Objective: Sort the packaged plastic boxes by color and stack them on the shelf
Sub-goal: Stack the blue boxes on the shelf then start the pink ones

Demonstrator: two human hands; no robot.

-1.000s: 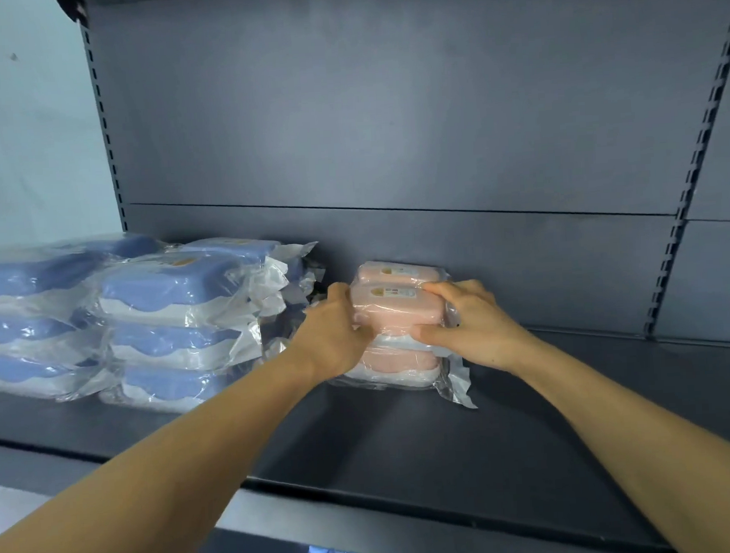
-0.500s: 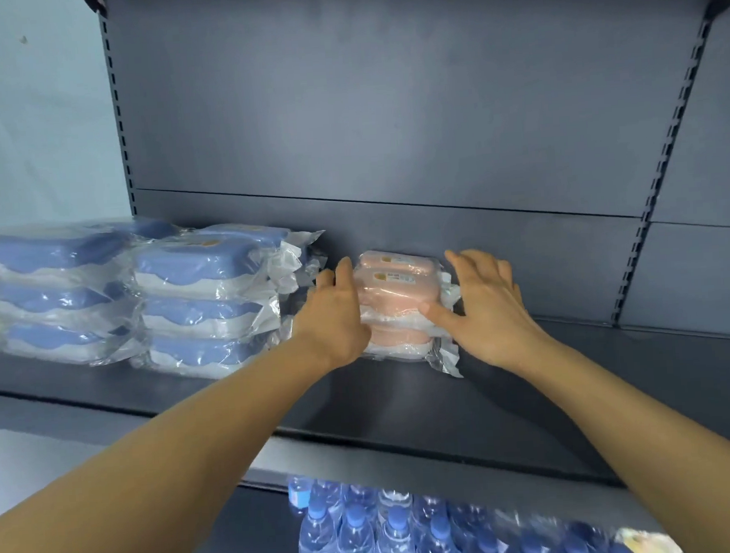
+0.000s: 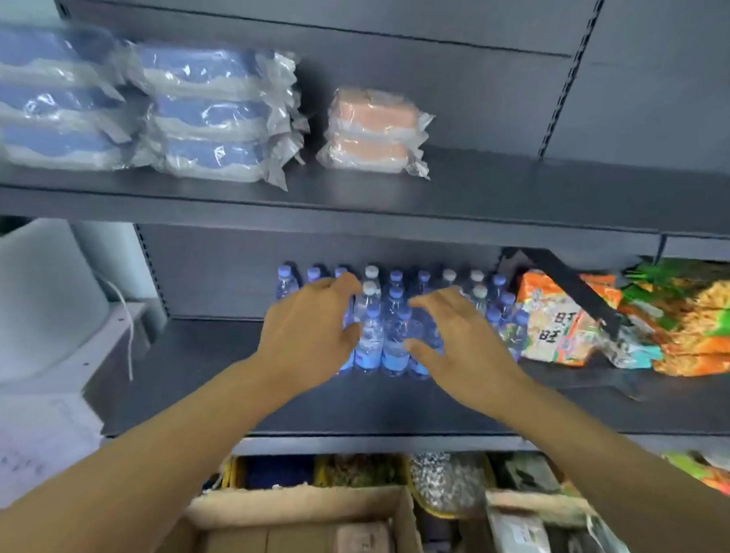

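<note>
The two pink plastic boxes in clear wrap lay stacked one on the other on the dark grey metal shelf, near its back panel; to their left, set a little apart, stood a stack of three blue plastic boxes in clear wrap, and further left another stack of blue wrapped boxes, blurred enough that its count appeared to be three without being certain; neither hand touched any of these; the left hand hung in front of the lower shelf with its fingers relaxed and slightly bent, holding nothing; the right hand was beside it, fingers spread and loose, thumb pointing toward the left hand, likewise holding nothing; both hands were apart from each other and seen against a cluster of small clear water bottles with blue and white caps that stood on the lower shelf; to the right of the bottles lay orange and green snack packets, with a black shelf bracket slanting across them; at the bottom of the view an open brown cardboard carton sat below the forearms; a white rounded object with a thin white cord stood at the left
</note>
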